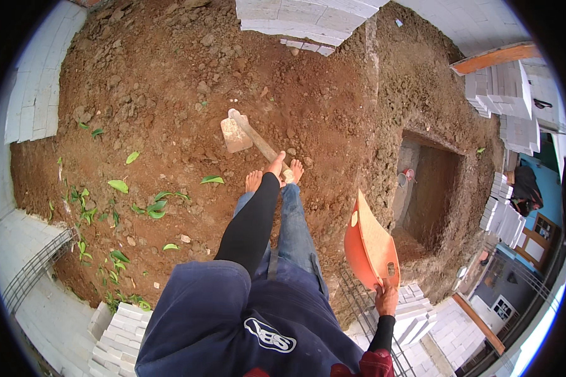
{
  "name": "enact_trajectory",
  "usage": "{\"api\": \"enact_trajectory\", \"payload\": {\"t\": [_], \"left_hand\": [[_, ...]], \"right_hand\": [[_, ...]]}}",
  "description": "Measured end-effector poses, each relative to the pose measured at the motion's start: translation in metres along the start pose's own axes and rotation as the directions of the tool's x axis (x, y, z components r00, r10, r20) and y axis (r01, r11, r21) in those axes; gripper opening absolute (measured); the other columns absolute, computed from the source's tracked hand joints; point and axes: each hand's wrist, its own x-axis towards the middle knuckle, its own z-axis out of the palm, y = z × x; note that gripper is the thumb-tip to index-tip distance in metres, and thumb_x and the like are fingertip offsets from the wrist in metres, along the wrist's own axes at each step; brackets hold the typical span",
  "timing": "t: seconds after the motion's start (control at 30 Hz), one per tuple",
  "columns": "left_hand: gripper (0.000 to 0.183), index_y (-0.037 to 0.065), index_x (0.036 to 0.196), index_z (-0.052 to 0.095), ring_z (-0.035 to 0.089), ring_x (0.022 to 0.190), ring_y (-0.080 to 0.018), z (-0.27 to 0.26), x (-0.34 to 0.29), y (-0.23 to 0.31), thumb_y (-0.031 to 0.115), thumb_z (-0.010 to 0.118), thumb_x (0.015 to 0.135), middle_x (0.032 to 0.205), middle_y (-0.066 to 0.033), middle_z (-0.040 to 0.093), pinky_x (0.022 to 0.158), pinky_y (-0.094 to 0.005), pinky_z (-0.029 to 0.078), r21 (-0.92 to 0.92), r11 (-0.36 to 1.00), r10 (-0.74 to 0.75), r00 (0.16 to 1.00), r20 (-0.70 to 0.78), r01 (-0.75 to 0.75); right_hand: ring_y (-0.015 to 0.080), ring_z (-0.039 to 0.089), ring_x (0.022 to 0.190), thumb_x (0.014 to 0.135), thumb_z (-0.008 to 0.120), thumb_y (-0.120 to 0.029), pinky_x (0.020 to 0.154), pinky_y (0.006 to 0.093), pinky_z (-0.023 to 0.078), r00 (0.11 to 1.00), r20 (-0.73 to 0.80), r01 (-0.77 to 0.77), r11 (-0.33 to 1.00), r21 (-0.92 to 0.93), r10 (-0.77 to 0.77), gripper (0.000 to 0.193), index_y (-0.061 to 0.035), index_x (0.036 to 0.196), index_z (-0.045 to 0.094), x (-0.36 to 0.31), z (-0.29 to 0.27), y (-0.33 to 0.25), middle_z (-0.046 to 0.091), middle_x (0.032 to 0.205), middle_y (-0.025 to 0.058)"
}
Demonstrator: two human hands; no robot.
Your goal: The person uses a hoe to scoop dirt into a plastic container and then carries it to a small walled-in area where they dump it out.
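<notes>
My left hand (275,164), its arm in a black sleeve, is wrapped round the end of the wooden handle of a hoe (258,139). The hoe's broad, soil-stained blade rests on the brown dirt in front of my bare feet. Lower right, my right hand (387,300) grips the rim of an orange plastic scoop pan (366,245) near its handle hole. The pan hangs tilted beside my right leg, and no soil shows in it. Some fingers of both hands are hidden.
Right of the pan lies a rectangular pit (431,195) with a small pail (406,177) in it. White block stacks (503,88) line the right side, with more blocks (308,19) at the far edge. Wire rebar frames (41,264) lie left and behind. Green leaves (117,186) litter the soil.
</notes>
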Motion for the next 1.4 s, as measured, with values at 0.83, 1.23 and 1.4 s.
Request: {"api": "enact_trajectory", "payload": {"t": [0.83,1.23,1.4], "left_hand": [[0.018,0.006,0.097,0.055,0.052,0.056,-0.0115,-0.057,-0.132,0.075,0.008,0.066,0.084,0.071,-0.0011,0.052,0.050,-0.0268,0.047,-0.464,0.778,0.428,0.898,-0.103,-0.424],[0.048,0.007,0.116,0.034,0.053,0.052,-0.0168,-0.054,0.011,0.037,0.002,0.065,0.079,0.071,-0.0058,0.051,0.045,-0.0331,0.047,-0.326,0.842,0.378,0.901,-0.214,-0.430],[0.015,0.005,0.089,0.061,0.057,0.068,-0.0155,-0.075,0.032,0.047,0.013,0.070,0.081,0.080,-0.0053,0.058,0.062,-0.0304,0.052,-0.225,0.935,0.254,0.960,-0.114,-0.274]], "right_hand": [[0.0317,0.049,0.122,0.089,0.058,-0.036,0.097,0.0510,0.041,0.508,0.252,0.861,0.496,-0.116,-0.823,0.044,-0.0109,0.125,0.056,0.383,0.170,-0.240,0.061,0.115,0.0156],[0.0337,0.054,0.118,0.086,0.051,-0.063,0.100,0.0412,0.042,0.478,0.586,0.070,0.693,0.717,-0.655,0.091,0.0055,0.142,0.030,0.309,0.095,-0.367,0.046,0.135,0.0279],[0.0393,0.056,0.113,0.083,0.060,-0.048,0.097,0.0434,0.043,0.384,0.608,0.256,0.713,0.653,-0.694,0.086,0.0044,0.143,0.026,0.311,0.123,-0.425,0.052,0.125,0.0315]]}}
